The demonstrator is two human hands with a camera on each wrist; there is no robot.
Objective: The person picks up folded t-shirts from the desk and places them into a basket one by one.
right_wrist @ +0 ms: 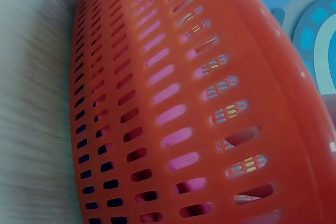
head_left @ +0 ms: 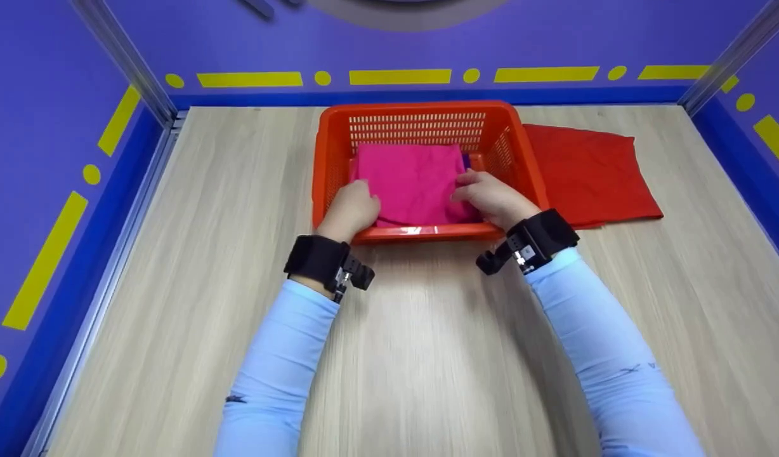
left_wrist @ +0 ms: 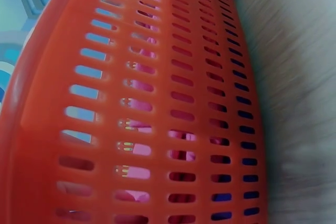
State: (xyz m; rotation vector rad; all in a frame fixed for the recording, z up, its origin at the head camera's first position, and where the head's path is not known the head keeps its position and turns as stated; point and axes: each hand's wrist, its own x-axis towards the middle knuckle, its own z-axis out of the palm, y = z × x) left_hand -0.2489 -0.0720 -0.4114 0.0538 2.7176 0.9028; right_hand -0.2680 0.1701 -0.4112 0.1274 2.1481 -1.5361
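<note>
A folded pink cloth (head_left: 412, 181) lies inside the orange-red plastic basket (head_left: 424, 109). My left hand (head_left: 353, 206) reaches over the near left side of the basket and grips the cloth's left edge, its fingertips partly hidden. At the opposite edge, my right hand (head_left: 491, 195) pinches the cloth with bent fingers. Under the cloth's right side a bit of dark blue fabric (head_left: 466, 161) peeks out. Both wrist views look at the slotted basket wall (left_wrist: 163, 77), with pink cloth (right_wrist: 170, 114) showing through the slots above darker blue; neither hand is plainly seen there.
A flat red cloth (head_left: 592, 174) lies on the wooden table (head_left: 427, 355) right beside the basket. Purple panels with yellow marks (head_left: 399, 77) stand behind the table and along both sides. Black camera straps (head_left: 316, 259) are worn on both wrists.
</note>
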